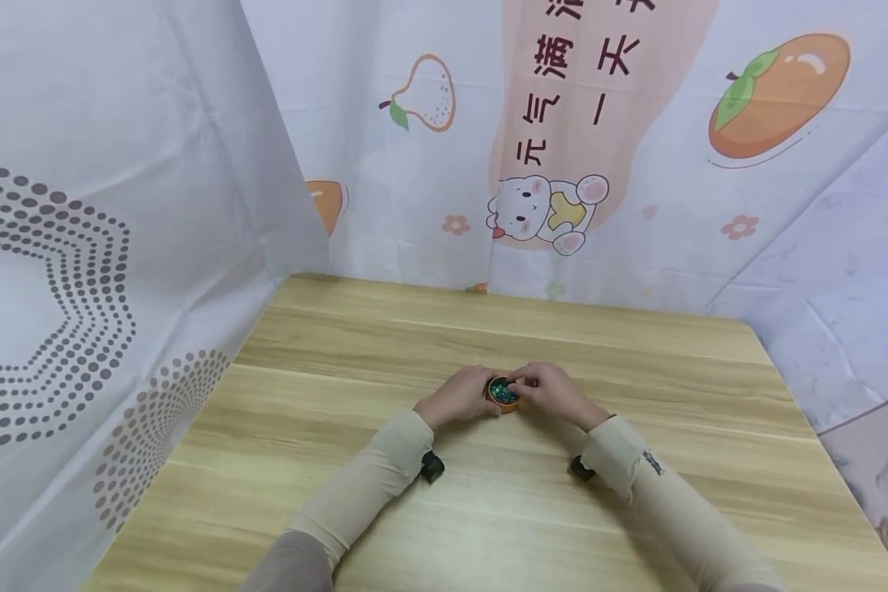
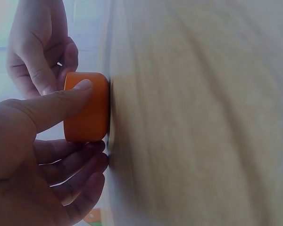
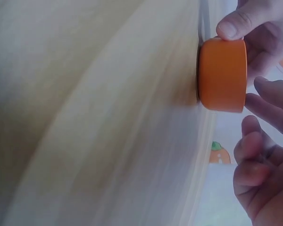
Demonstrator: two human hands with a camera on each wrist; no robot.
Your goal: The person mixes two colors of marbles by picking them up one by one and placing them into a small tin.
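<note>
A small round orange container (image 1: 505,406) stands upright on the wooden table, its top uncovered. Inside lie shiny green-blue bits (image 1: 501,391), too small to tell their kind. From the left, my left hand (image 1: 460,395) grips the container, thumb on the near side and fingers round the far side; the left wrist view shows the thumb (image 2: 84,85) pressed on the orange wall. My right hand (image 1: 551,391) is over the right rim with bent fingers reaching to the opening. In the right wrist view its fingertips (image 3: 251,100) are at the rim; whether they pinch anything is hidden.
The light wood-grain table (image 1: 385,329) extends around both hands. A printed white curtain (image 1: 414,205) hangs behind it, and a dotted grey-white curtain (image 1: 192,247) hangs along the left side. Small black devices (image 1: 432,467) are strapped at both wrists.
</note>
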